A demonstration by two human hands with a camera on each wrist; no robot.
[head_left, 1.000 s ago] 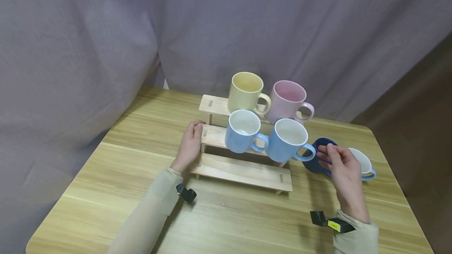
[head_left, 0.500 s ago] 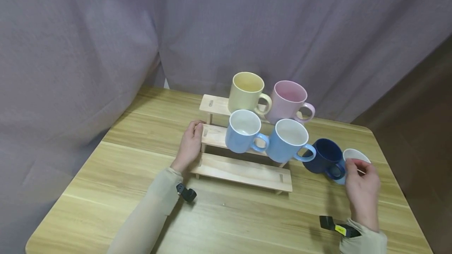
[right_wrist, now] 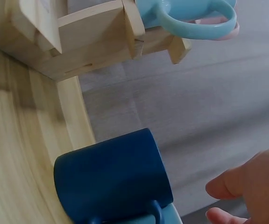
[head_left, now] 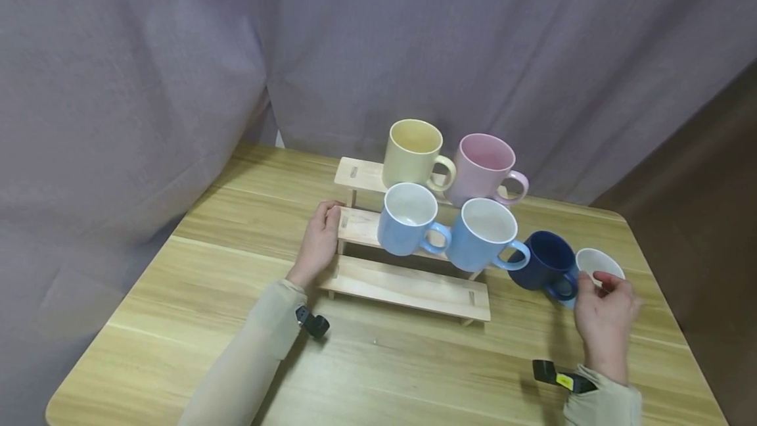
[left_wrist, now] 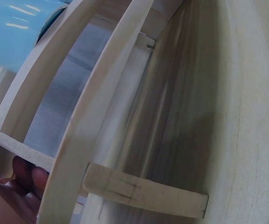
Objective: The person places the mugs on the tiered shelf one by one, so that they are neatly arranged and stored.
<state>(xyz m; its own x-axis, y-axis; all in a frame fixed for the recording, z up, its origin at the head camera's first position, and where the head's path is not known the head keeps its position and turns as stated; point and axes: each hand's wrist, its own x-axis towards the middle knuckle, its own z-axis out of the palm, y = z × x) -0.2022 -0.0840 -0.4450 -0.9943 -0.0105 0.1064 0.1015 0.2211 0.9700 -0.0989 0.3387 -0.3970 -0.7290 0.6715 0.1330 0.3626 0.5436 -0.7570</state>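
My left hand [head_left: 316,242] grips the left end of the middle step of a three-tier wooden stand [head_left: 408,288]; in the left wrist view its fingers [left_wrist: 38,179] curl beneath the step. My right hand [head_left: 608,317] is over the near side of a light blue mug with a white inside [head_left: 598,265], thumb and forefinger slightly apart by its rim. The hand hides most of that mug. A navy mug [head_left: 541,261] stands just left of it, overlapping it in view. In the right wrist view the fingers [right_wrist: 223,184] hang clear of the navy mug.
A yellow mug [head_left: 411,156] and a pink mug [head_left: 481,169] stand on the top step. Two light blue mugs, a left one [head_left: 405,225] and a right one [head_left: 481,235], stand on the middle step. Grey curtains [head_left: 414,38] hang behind the wooden table [head_left: 236,235].
My right hand has moved right, from in front of the navy mug to the light blue mug beside it. Its fingers have parted a little since half a second ago. My left hand stays put.
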